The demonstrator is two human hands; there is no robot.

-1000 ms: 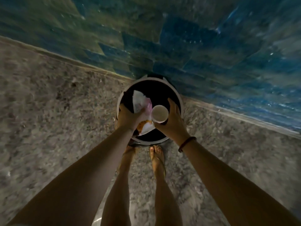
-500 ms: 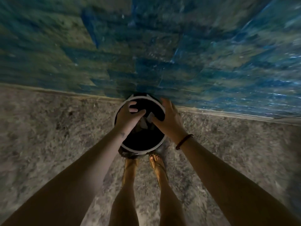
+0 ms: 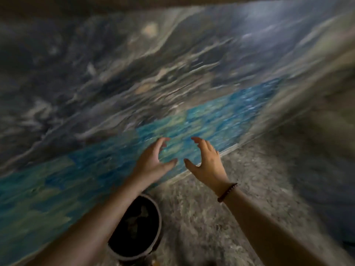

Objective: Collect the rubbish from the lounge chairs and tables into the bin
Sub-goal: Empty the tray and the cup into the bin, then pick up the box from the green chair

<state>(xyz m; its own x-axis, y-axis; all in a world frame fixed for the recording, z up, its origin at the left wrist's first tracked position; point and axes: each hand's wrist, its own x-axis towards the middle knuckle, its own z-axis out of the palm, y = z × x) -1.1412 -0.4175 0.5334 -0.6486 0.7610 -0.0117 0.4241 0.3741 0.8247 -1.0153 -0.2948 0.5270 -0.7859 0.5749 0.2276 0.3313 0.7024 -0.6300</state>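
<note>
The round bin [image 3: 155,223] with a pale rim and dark inside stands on the floor at the bottom centre, partly hidden by my left forearm. Pale scraps of rubbish [image 3: 139,217] show dimly inside it. My left hand [image 3: 151,162] and my right hand [image 3: 206,163] are raised side by side above and beyond the bin, in front of the wall. Both hands have loosely curved fingers and hold nothing. A dark bead bracelet [image 3: 227,191] sits on my right wrist. The whole view is blurred by motion.
A wall painted in blue, green and grey [image 3: 134,93] rises just behind the bin. Speckled grey stone floor [image 3: 221,217] spreads to the right. A dark blurred shape [image 3: 330,198] lies at the right edge.
Both hands have let go of the wrappers and cup over the bin and lifted away empty. The view has swung up and right, so the bin sits low in the frame.
</note>
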